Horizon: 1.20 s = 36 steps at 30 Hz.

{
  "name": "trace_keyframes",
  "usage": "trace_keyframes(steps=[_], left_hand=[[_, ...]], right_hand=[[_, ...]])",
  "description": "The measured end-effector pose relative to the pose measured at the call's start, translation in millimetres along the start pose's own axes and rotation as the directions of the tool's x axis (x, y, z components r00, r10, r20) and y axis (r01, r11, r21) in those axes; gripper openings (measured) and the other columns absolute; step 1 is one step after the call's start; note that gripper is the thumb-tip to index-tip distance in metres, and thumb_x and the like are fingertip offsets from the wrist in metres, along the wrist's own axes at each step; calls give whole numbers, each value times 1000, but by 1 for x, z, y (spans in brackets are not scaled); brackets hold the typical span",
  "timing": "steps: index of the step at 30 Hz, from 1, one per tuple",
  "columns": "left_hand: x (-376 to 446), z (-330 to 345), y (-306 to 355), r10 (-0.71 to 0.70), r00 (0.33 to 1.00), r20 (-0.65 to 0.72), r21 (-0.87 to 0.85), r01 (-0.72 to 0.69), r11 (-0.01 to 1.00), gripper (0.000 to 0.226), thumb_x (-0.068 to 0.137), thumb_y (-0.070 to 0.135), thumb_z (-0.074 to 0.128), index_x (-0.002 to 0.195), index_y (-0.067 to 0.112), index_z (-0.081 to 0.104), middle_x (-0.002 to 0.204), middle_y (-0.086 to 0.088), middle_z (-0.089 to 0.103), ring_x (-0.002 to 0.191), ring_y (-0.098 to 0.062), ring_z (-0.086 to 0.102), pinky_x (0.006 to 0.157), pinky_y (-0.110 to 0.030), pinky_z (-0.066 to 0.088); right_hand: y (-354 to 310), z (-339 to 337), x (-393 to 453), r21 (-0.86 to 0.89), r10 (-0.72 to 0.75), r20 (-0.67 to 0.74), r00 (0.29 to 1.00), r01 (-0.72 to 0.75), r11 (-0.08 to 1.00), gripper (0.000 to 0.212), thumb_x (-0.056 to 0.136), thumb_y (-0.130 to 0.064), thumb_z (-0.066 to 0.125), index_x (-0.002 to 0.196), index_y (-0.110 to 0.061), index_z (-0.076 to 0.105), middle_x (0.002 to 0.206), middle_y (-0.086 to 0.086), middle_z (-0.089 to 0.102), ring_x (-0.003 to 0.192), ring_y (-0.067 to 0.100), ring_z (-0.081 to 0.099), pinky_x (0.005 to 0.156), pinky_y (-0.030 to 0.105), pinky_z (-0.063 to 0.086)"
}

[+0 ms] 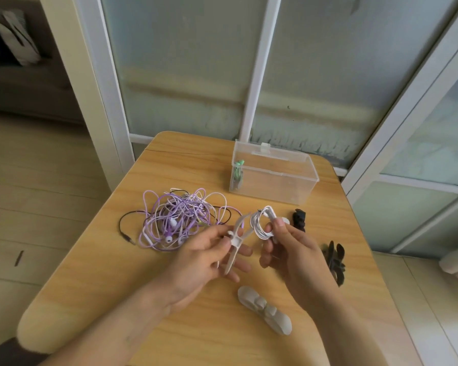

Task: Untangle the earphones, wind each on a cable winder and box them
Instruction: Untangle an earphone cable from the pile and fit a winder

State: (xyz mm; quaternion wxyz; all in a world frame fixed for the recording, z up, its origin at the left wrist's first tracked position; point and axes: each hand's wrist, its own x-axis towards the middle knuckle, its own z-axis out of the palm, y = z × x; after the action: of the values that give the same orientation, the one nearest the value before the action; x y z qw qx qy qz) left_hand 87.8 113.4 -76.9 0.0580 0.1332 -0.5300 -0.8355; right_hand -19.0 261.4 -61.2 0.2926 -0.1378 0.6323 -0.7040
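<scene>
My left hand (212, 256) pinches a beige cable winder (237, 239), its two prongs spread upward. Beside it my right hand (291, 249) grips a coiled white earphone (261, 223) between thumb and fingers. A tangle of purple, white and black earphones (177, 217) lies on the wooden table (196, 326) left of my hands. At the back stands a clear plastic box (273, 171), open at the top, with a wound green earphone (238, 173) at its left end.
A second beige winder (265, 310) lies on the table in front of my hands. Two black winders (335, 260) (299, 219) lie at the right. Frosted glass doors stand behind the table; its right edge is close to them.
</scene>
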Motion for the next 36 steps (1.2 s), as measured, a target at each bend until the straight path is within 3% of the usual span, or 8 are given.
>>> trace_keyframes(steps=[10, 19, 23, 26, 28, 30, 33, 36], left_hand=[[-3, -1, 3, -10, 999, 38, -43, 11, 999, 29, 101, 5, 37, 123, -3, 56, 93, -19, 65, 76, -34, 64, 58, -32, 50], [-1, -1, -3, 36, 995, -93, 76, -29, 997, 31, 103, 4, 37, 120, 6, 63, 117, -27, 66, 102, -26, 62, 96, -43, 41], [1, 1, -6, 69, 991, -119, 48, -63, 997, 28, 102, 1, 41, 119, 5, 63, 115, -30, 65, 95, -29, 60, 89, -43, 44], [1, 2, -6, 111, 978, -175, -1, -113, 994, 24, 98, -4, 45, 112, 4, 63, 102, -16, 71, 85, -18, 66, 74, -30, 54], [3, 2, -5, 111, 977, -181, -22, -117, 993, 24, 97, -4, 46, 112, 4, 63, 104, -15, 70, 87, -26, 62, 77, -36, 52], [3, 0, -1, 74, 985, -159, -13, -77, 997, 23, 98, -2, 46, 114, 3, 62, 102, -20, 70, 83, -30, 62, 74, -40, 52], [2, -2, 3, 19, 993, -116, 33, -15, 999, 23, 99, -2, 46, 113, 3, 63, 92, -19, 68, 68, -20, 61, 55, -29, 51], [0, -1, 2, -5, 999, -53, -16, 4, 1000, 26, 99, 2, 44, 116, 3, 63, 95, -16, 70, 72, -20, 61, 59, -28, 49]], right_hand=[[1, 2, -4, -136, 87, 31, 996, -82, 987, 35, 105, -30, 46, 88, -4, 63, 67, 9, 52, 61, 21, 48, 61, 30, 45], [9, 11, -8, -348, 99, 153, 983, -40, 937, 48, 106, -36, 43, 93, 5, 65, 65, 4, 54, 60, 15, 49, 62, 29, 46], [8, 13, -9, -340, 93, 136, 986, -42, 939, 42, 106, -35, 44, 82, -6, 63, 65, 4, 55, 59, 16, 49, 59, 27, 46], [10, 16, -11, -318, 98, 140, 985, -49, 947, 43, 106, -37, 44, 80, -9, 64, 67, 5, 58, 61, 19, 52, 61, 31, 47], [11, 17, -11, -319, 81, 155, 985, -28, 947, 42, 106, -38, 44, 82, -9, 65, 68, 5, 60, 62, 20, 53, 64, 34, 48], [9, 15, -11, -322, 28, 158, 987, 24, 946, 39, 106, -35, 43, 84, -9, 64, 68, 4, 59, 62, 19, 55, 64, 33, 48], [7, 8, -9, -393, -43, 171, 984, 108, 913, 39, 102, -36, 43, 89, -5, 63, 66, -2, 60, 61, 16, 58, 64, 30, 50], [7, 4, -8, -494, 12, 222, 975, 102, 863, 42, 104, -38, 43, 95, -4, 66, 68, -3, 62, 65, 17, 60, 69, 37, 53]])
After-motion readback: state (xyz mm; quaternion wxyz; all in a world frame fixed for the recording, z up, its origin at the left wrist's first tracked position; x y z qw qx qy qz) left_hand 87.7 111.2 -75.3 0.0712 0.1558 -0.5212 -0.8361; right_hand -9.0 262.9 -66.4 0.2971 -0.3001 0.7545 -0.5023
